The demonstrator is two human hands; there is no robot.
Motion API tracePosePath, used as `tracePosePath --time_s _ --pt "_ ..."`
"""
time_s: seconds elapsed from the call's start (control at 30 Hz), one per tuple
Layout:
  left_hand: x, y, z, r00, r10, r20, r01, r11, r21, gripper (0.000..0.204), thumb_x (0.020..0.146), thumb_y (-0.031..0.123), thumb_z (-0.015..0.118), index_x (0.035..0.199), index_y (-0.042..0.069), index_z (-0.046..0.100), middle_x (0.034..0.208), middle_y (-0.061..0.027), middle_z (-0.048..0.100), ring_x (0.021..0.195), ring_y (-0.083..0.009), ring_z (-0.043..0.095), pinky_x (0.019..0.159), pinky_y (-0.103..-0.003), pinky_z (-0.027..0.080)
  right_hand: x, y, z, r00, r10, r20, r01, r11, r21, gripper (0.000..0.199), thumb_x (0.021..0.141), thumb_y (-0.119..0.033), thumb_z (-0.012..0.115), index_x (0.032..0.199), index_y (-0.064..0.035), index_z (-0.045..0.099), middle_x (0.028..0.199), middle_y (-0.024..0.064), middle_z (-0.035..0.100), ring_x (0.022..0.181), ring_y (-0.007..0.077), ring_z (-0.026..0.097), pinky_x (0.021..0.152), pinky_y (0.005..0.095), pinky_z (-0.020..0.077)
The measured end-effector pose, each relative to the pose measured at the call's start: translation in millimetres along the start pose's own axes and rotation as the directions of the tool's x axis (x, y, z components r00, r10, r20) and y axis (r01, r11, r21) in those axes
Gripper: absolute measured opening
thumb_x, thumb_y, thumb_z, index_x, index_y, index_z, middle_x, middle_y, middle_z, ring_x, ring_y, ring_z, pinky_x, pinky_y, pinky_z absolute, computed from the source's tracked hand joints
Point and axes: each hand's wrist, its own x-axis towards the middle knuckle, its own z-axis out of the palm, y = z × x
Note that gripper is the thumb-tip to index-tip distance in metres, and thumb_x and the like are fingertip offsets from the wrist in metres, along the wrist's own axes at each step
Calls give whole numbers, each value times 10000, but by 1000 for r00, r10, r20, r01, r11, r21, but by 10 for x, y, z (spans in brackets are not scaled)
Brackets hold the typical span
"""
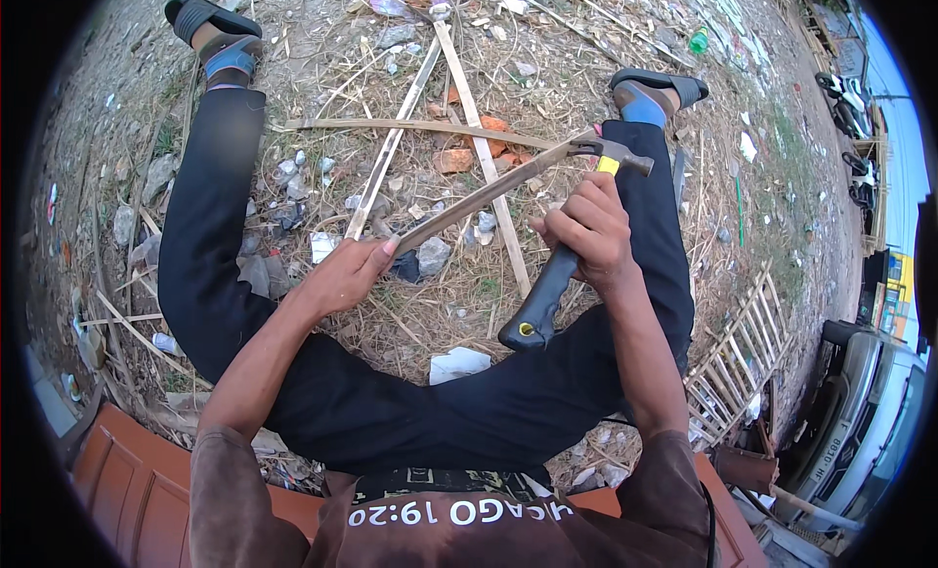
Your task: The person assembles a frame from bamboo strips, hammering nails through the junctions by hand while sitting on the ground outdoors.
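Observation:
My left hand [344,275] is closed round the near end of a thin wooden strip [479,199], which slants up and to the right between my legs. In my right hand [593,226] is a claw hammer [549,290] with a black grip and a yellow band below its head. The hammer's claw meets the strip's far end near my right shin; whether a nail is there is too small to tell. Beneath lie two pale wooden strips [391,153] meeting at the far end in an upturned V, with another strip [415,126] lying across them.
Orange brick pieces [452,161], stones and wood scraps litter the dry ground. A slatted wooden frame [743,358] lies at the right, near a parked silver car [850,431]. Brown panelled wood [137,480] is under me. A green bottle [699,41] lies farther off.

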Motion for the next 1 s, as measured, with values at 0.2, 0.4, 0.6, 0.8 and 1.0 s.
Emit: tracePosePath --time_s 0.2,0.4,0.6,0.8,1.0 --pt "10 -58 -11 997 -71 42 73 996 -44 612 1082 466 298 734 10 511 576 -94 433 569 -247 441 600 -411 399 12 17 12 999 -24 -34 25 999 38 220 738 -58 805 795 -69 593 610 10 445 554 207 451 681 380 427" --pt "22 -82 19 997 -59 40 61 997 -53 625 1081 477 293 710 16 496 565 -76 408 560 -230 409 594 -397 392 -52 36 25 985 60 -159 -45 994 97 217 707 -40 801 728 -69 588 554 10 433 513 199 442 642 362 388" --pt "19 -37 -21 993 -94 76 101 990 -94 648 1078 499 290 699 16 495 565 -56 423 553 -208 417 586 -379 393 -41 53 -3 965 152 -212 -111 975 194 241 760 -63 799 714 -71 562 546 3 442 493 176 429 634 337 379" --pt "41 -61 -27 992 -93 81 103 986 -128 654 1077 508 291 700 17 501 574 -39 432 559 -182 439 583 -356 399 -100 113 -27 923 270 -273 -169 924 344 249 787 -70 788 721 -73 548 586 -5 453 511 163 426 651 332 388" --pt "54 -119 8 990 -97 103 118 967 -225 599 1073 512 320 726 57 499 592 34 387 534 -87 363 507 -275 316 -139 163 -77 905 354 -237 -235 878 416 241 785 -53 784 750 -69 546 602 -8 453 558 156 396 666 327 380"
